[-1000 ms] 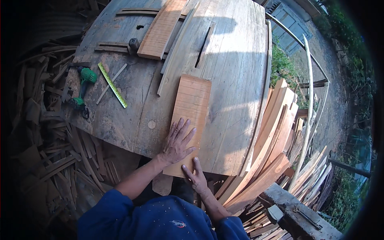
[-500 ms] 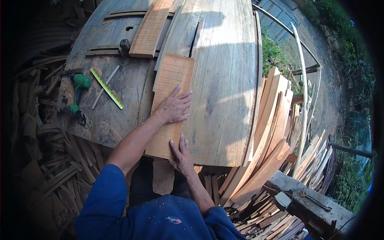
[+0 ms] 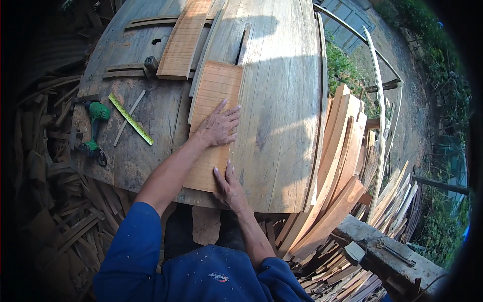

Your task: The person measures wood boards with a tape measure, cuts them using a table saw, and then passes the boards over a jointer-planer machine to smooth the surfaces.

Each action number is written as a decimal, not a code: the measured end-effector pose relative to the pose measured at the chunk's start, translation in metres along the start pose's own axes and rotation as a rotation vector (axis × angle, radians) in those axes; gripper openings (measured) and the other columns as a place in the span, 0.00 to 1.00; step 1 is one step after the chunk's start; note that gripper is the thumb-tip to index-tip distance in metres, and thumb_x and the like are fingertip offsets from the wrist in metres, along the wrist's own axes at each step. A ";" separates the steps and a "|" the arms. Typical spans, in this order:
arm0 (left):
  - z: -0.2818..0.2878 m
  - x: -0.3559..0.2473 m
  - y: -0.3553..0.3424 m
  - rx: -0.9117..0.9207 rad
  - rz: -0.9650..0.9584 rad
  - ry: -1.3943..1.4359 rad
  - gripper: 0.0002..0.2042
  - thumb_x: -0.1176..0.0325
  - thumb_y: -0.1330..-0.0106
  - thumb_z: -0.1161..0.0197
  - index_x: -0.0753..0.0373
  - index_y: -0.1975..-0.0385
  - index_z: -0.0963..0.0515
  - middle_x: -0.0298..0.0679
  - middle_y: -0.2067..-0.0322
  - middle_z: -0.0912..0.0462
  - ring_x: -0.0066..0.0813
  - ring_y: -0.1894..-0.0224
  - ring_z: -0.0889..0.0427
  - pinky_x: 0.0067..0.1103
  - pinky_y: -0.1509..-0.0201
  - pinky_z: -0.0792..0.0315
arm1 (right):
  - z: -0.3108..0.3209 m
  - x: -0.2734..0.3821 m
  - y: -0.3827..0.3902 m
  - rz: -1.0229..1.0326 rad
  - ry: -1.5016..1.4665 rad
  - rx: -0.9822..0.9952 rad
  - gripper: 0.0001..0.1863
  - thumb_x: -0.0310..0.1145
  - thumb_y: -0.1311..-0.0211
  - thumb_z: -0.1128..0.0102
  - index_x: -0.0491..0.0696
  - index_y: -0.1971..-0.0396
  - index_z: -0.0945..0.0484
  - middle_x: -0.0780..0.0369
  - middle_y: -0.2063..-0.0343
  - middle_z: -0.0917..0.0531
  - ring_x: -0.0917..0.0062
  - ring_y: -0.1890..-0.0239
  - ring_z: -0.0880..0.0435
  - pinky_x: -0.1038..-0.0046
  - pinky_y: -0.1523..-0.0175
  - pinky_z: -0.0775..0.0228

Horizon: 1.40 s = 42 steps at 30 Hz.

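Note:
My left hand [image 3: 217,126] lies with spread fingers on a long reddish wooden board [image 3: 214,85], which lies lengthwise on the weathered plank tabletop [image 3: 276,151]. My right hand [image 3: 227,183] holds the board’s near right corner, thumb and index finger showing, the other fingers partly hidden. The board’s left edge lies along a narrow pale strip [image 3: 204,60]. Beyond sit another reddish board [image 3: 181,40] and a dark block-like tool [image 3: 151,64]. To the left are a green power drill [image 3: 98,113], a yellow ruler [image 3: 130,120] and a thin wooden stick [image 3: 126,126].
Heaped offcuts [image 3: 60,211] surround the table’s left side. Planks [image 3: 337,151] lean at the right edge, beside a pale pole frame [image 3: 375,70], greenery [image 3: 339,63] and a rough beam [image 3: 382,251] with loose bits on it.
Both hands and the board have moved away from me, up the tabletop and slightly left, until the board lies along the pale strip. The camera view has shifted a little too.

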<state>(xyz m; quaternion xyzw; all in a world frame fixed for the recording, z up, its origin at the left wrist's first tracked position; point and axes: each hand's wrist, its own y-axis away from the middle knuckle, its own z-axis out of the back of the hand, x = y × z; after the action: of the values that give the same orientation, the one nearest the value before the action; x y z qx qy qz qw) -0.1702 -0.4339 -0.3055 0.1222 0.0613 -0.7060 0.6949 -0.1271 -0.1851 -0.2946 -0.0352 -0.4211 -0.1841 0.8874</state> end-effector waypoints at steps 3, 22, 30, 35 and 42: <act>-0.002 0.006 -0.002 -0.090 -0.024 -0.022 0.25 0.47 0.33 0.44 0.61 0.47 0.20 0.37 0.34 0.29 0.29 0.22 0.47 0.45 0.18 0.66 | 0.002 -0.003 -0.009 0.039 0.013 -0.018 0.49 0.26 0.58 0.23 0.48 0.30 0.34 0.35 0.29 0.46 0.41 0.26 0.44 0.51 0.24 0.43; 0.038 -0.071 0.114 0.278 0.258 -0.190 0.40 0.61 0.40 0.35 0.74 0.29 0.41 0.57 0.26 0.45 0.52 0.22 0.50 0.46 0.18 0.61 | 0.011 -0.031 -0.055 0.073 0.012 -0.067 0.48 0.27 0.58 0.22 0.50 0.31 0.32 0.37 0.28 0.47 0.38 0.28 0.42 0.52 0.26 0.40; 0.035 -0.054 0.095 0.243 0.241 -0.245 0.43 0.59 0.44 0.30 0.73 0.30 0.39 0.56 0.27 0.42 0.51 0.23 0.46 0.45 0.18 0.60 | 0.018 -0.042 -0.074 0.080 0.011 -0.082 0.50 0.28 0.60 0.22 0.50 0.30 0.33 0.36 0.28 0.47 0.39 0.27 0.42 0.50 0.25 0.42; 0.033 -0.043 0.087 0.234 0.250 -0.290 0.51 0.54 0.51 0.23 0.71 0.28 0.41 0.53 0.26 0.43 0.47 0.22 0.49 0.45 0.18 0.61 | 0.020 -0.048 -0.088 0.086 0.025 -0.092 0.50 0.28 0.61 0.21 0.51 0.30 0.33 0.35 0.28 0.47 0.38 0.28 0.40 0.51 0.26 0.40; 0.038 -0.029 0.072 0.299 0.257 -0.308 0.49 0.52 0.48 0.26 0.69 0.28 0.41 0.51 0.25 0.44 0.46 0.22 0.48 0.47 0.19 0.62 | 0.028 -0.053 -0.105 0.068 0.030 -0.080 0.51 0.29 0.61 0.21 0.52 0.30 0.33 0.35 0.29 0.46 0.39 0.29 0.40 0.51 0.26 0.40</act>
<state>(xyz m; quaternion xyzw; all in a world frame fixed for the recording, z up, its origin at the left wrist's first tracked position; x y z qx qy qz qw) -0.1016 -0.4173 -0.2558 0.1215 -0.1665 -0.6235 0.7541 -0.2152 -0.2611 -0.3264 -0.0824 -0.3988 -0.1710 0.8972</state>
